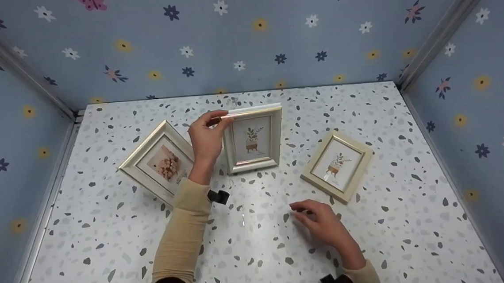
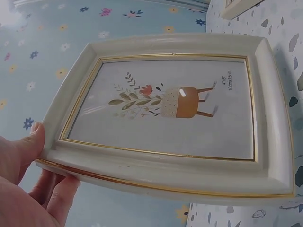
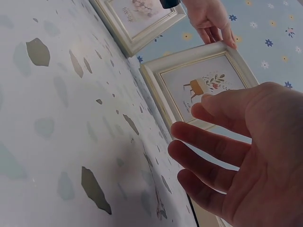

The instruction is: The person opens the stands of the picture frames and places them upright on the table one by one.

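Note:
A cream picture frame [image 1: 252,138] with gold trim and a potted-plant print stands upright near the middle of the table in the head view. My left hand [image 1: 207,138] grips its upper left corner, thumb on the front and fingers behind. The left wrist view shows that frame [image 2: 175,104] close up, with the left hand [image 2: 28,179] at its corner. My right hand [image 1: 324,225] hovers over the table, fingers loosely bent and holding nothing. Just beyond it lies a smaller beige picture frame [image 1: 310,175] with a similar print.
Left of the standing frame, a larger cream picture frame [image 1: 142,164] with a flower photo sits at an angle, partly hidden by the left arm. The speckled white table [image 1: 259,247] is bounded by blue flowered panels [image 1: 227,41] at the back and sides.

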Tool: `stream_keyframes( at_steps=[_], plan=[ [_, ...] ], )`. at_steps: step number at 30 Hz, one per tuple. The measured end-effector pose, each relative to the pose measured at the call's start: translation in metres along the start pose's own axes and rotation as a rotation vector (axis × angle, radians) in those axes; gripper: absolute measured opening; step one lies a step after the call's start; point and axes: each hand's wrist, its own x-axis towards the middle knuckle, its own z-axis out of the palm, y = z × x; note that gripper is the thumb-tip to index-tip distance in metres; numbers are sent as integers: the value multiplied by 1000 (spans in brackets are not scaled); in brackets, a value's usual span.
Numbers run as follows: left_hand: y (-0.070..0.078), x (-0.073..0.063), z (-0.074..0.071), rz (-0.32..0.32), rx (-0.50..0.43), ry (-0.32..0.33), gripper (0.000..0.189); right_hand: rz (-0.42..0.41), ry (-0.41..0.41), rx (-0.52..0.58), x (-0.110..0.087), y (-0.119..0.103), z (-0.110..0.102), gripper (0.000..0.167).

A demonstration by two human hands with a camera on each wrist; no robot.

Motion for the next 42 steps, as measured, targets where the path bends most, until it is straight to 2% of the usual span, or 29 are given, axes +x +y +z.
stream_keyframes(
  at_steps=[11, 17, 23, 30, 37, 42],
  plan=[
    [-10, 8, 2, -33, 16, -32, 23, 43, 18, -4, -2, 3, -3, 27],
    [-12, 9, 2, -14, 26, -64, 25, 32, 34, 16, -4, 4, -9, 27],
    [-17, 6, 0, -3, -5, -63, 28, 67, 61, 24, -5, 5, -18, 28],
    [-21, 1, -2, -7, -73, -55, 37, 107, 98, 34, -6, 9, -28, 28],
    [-20, -10, -9, -20, -84, -48, 47, 76, 160, 6, -6, 16, -39, 26],
    [-16, -22, -14, -33, -73, -47, 48, 88, 204, -7, -6, 19, -50, 24]
  ],
)
